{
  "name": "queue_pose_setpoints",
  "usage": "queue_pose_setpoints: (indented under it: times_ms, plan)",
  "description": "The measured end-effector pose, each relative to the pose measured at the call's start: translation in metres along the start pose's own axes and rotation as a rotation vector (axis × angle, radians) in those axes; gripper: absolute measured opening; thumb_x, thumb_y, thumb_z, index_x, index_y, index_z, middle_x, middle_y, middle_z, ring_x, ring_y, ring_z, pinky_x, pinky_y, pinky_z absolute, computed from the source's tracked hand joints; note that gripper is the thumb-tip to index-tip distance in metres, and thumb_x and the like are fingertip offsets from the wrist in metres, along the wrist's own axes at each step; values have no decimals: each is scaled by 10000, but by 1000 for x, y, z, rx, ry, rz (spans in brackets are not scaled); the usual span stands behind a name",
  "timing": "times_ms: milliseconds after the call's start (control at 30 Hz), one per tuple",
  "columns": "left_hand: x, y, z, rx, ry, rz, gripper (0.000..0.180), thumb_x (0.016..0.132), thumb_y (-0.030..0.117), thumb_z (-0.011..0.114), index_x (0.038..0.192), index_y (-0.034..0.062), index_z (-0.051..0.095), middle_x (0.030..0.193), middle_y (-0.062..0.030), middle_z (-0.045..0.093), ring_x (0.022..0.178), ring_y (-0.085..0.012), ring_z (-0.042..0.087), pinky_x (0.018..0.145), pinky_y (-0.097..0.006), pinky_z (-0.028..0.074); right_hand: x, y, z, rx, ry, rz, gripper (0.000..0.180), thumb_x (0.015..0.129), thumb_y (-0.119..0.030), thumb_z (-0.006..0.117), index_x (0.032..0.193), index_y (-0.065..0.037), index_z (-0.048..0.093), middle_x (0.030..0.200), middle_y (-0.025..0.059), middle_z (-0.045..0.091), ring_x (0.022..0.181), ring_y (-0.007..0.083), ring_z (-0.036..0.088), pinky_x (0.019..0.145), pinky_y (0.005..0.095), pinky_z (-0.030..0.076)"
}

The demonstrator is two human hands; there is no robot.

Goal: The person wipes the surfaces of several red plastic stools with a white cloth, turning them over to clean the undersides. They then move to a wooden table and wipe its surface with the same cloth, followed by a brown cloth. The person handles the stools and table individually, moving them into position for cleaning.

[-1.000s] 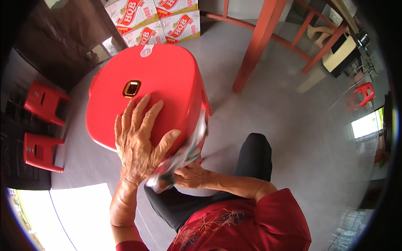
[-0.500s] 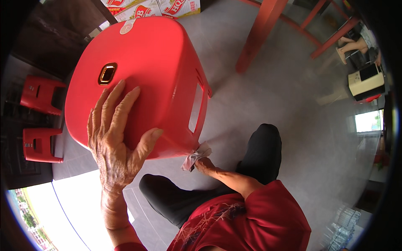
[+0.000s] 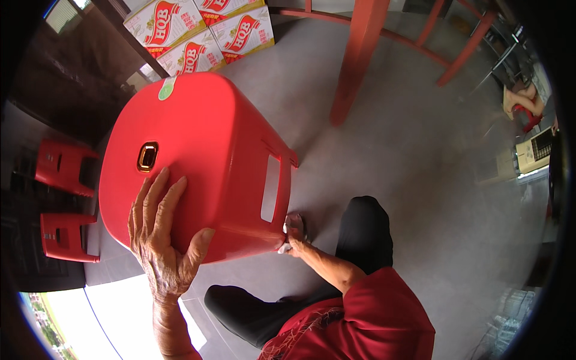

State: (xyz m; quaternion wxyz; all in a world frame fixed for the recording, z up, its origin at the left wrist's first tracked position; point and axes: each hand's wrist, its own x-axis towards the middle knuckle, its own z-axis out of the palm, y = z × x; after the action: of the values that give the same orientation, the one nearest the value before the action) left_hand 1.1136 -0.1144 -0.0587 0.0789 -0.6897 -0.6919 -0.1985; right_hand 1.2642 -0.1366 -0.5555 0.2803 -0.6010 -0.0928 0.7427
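Wiping a red stool (image 3: 204, 162).
Left hand (image 3: 159, 240) flat and spread wide on top; right hand (image 3: 295, 237) low beside it, squeezing a cloth (image 3: 292, 225).

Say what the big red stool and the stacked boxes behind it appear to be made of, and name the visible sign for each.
Red stool: probably moulded plastic with a smooth, slightly glossy finish; its one-piece rounded seat, soft sheen and cut-out side slot suggest this. The left hand rests flat on it. Stacked boxes: apparently printed cardboard with a matt finish, judging by their straight folded edges and flat printed faces.
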Motion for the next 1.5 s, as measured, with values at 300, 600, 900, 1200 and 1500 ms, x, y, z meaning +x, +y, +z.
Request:
queue_pose_setpoints:
  times_ms: [300,600,900,1200,1500]
  plan:
    - [-2,-3,-2,7,19,5,699,760,643,594,1192,94,622,1308,-126,537,1247,-336,456,1039,-504,322,-135,-116,22,77,-92,-189,126,788,-176,616,870,-107,550,765,12,570,621,141,546,495,318,438]
    - [1,4,-7,-54,11,13,702,795,637,547,1189,60,612,1314,-133,526,1259,-351,433,1043,-500,304,-60,-188,46,629,-424,-353,210,834,-270,615,867,-87,518,637,50,526,395,166,462,314,289,347]
    - [-7,8,-5,-10,25,-27,666,814,604,534,1194,62,604,1318,-127,527,1256,-347,438,1059,-491,304,-158,-183,69,-162,-50,-500,258,927,-234,507,1024,-1,454,735,103,546,468,167,501,318,323,360]
    - [-8,11,-6,-396,190,-45,981,759,768,466,1430,64,343,1505,-220,155,1389,-398,168,1077,-540,229,-305,-261,67,-190,-611,-1394,293,857,-48,620,1131,-48,515,986,86,572,851,167,587,718,329,491]
    - [-26,-19,-17,-531,283,-16,1104,756,823,343,1462,-9,173,1509,-231,161,1408,-404,95,1126,-516,94,-355,-302,178,-1348,-601,-2120,376,794,-418,600,1045,-140,579,1044,61,580,1026,279,514,860,487,344]
